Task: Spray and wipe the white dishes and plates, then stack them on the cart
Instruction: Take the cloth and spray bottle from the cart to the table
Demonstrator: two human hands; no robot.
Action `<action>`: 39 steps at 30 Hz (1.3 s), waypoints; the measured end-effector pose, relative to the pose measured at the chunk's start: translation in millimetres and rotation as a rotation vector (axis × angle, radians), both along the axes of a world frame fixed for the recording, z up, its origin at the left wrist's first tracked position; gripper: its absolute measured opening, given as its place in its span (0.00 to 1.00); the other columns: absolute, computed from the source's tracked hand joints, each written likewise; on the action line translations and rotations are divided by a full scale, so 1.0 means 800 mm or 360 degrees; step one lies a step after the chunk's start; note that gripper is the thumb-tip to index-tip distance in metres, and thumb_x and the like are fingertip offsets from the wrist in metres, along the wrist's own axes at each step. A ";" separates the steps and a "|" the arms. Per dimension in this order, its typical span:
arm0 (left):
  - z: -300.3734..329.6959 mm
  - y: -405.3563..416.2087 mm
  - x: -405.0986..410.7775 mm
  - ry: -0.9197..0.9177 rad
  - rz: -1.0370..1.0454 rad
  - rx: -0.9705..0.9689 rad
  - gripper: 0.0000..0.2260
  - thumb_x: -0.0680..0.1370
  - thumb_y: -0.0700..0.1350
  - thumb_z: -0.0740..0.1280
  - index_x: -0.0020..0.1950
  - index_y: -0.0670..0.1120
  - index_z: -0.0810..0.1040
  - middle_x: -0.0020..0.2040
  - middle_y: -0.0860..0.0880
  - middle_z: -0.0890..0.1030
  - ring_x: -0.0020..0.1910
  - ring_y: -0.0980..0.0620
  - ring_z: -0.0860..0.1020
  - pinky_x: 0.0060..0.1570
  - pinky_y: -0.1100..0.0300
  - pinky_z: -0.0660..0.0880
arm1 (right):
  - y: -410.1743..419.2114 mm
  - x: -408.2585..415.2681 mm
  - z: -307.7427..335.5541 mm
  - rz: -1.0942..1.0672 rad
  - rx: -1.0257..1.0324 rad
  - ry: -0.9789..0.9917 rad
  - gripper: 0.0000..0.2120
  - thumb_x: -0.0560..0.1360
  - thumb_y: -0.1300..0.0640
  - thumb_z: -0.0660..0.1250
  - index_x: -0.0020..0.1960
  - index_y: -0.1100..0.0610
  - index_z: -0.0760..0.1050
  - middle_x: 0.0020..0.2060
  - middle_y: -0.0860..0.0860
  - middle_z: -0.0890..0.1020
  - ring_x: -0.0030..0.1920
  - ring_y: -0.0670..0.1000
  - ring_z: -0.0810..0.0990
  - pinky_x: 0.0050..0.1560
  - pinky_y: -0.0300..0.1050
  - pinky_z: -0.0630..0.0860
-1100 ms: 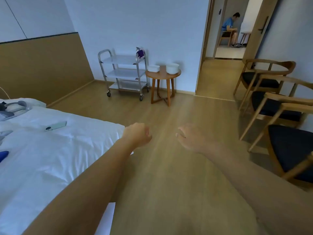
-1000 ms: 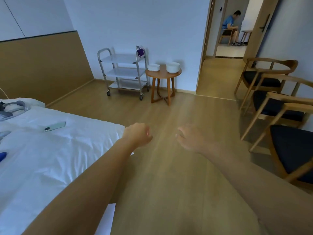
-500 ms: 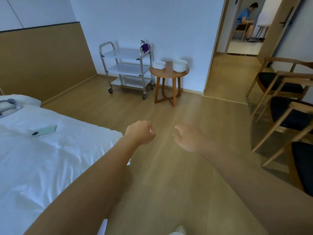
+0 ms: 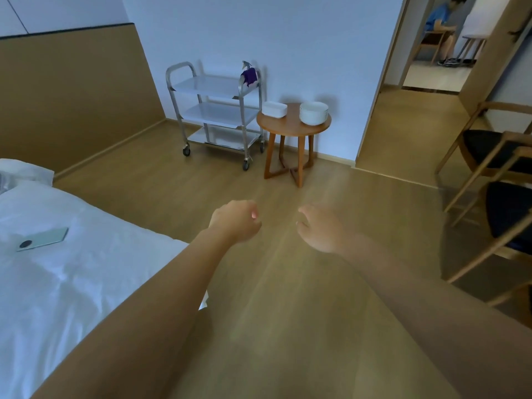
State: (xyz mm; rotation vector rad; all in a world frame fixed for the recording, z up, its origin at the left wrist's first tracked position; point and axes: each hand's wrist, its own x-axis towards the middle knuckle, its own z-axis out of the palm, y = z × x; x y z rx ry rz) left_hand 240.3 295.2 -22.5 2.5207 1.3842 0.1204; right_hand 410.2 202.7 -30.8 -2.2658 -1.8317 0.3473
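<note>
Nearest, left hand [image 4: 234, 221] curled into an empty fist, right hand [image 4: 319, 228] loosely curled, empty. Beyond, on the round table [image 4: 293, 126]: square dishes [image 4: 274, 109], stacked plates [image 4: 313, 112]. Left of the table, cart [image 4: 216, 110], possibly a spray bottle [image 4: 249, 73]. Risk: stack toppling if bumped.

Bed [image 4: 57, 283]: white sheets, at 8 o'clock in the head view.
Phone [image 4: 43, 239]: lies flat on the bed, at 9 o'clock.
Chairs [image 4: 495, 180]: wooden, dark seats, at 3 o'clock.
Doorway [image 4: 431, 53]: open, at 1 o'clock.
Seated person [image 4: 443, 27]: blue top, beyond the doorway.
Floor [image 4: 288, 312]: light wood.
</note>
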 end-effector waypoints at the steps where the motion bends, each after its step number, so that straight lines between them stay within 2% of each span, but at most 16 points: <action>1: -0.002 0.010 0.004 -0.0005 0.0005 -0.0009 0.11 0.78 0.47 0.60 0.57 0.49 0.76 0.56 0.49 0.79 0.55 0.48 0.77 0.53 0.54 0.74 | 0.010 0.005 0.000 0.0006 -0.0007 -0.0007 0.18 0.79 0.53 0.56 0.63 0.62 0.70 0.60 0.59 0.74 0.61 0.58 0.71 0.62 0.53 0.69; 8: -0.020 0.099 0.033 -0.0041 0.0016 -0.0043 0.11 0.78 0.48 0.60 0.57 0.50 0.76 0.55 0.50 0.80 0.53 0.49 0.77 0.51 0.55 0.74 | 0.094 0.031 -0.008 0.0018 -0.0040 -0.0054 0.18 0.79 0.53 0.55 0.64 0.61 0.69 0.60 0.57 0.74 0.61 0.56 0.71 0.60 0.50 0.70; 17: -0.010 0.284 0.071 -0.0028 -0.0042 -0.0026 0.12 0.78 0.47 0.60 0.60 0.48 0.75 0.56 0.49 0.79 0.53 0.49 0.77 0.45 0.58 0.69 | 0.272 0.056 -0.002 -0.0004 -0.0010 0.0015 0.16 0.79 0.54 0.56 0.62 0.62 0.70 0.59 0.57 0.75 0.59 0.56 0.72 0.59 0.50 0.71; 28: 0.014 0.487 0.095 -0.0020 -0.0108 -0.0038 0.12 0.78 0.47 0.61 0.60 0.48 0.75 0.57 0.48 0.79 0.55 0.49 0.77 0.53 0.53 0.75 | 0.475 0.071 0.008 -0.0102 0.0041 0.0116 0.18 0.79 0.52 0.57 0.64 0.61 0.69 0.60 0.57 0.74 0.60 0.56 0.73 0.60 0.53 0.72; 39: -0.009 0.615 0.144 -0.0086 -0.0064 -0.0103 0.10 0.78 0.47 0.61 0.58 0.49 0.75 0.56 0.50 0.79 0.52 0.52 0.77 0.47 0.60 0.71 | 0.611 0.125 -0.002 -0.0094 0.0023 0.0117 0.18 0.79 0.53 0.57 0.65 0.61 0.68 0.60 0.56 0.74 0.60 0.55 0.72 0.59 0.52 0.72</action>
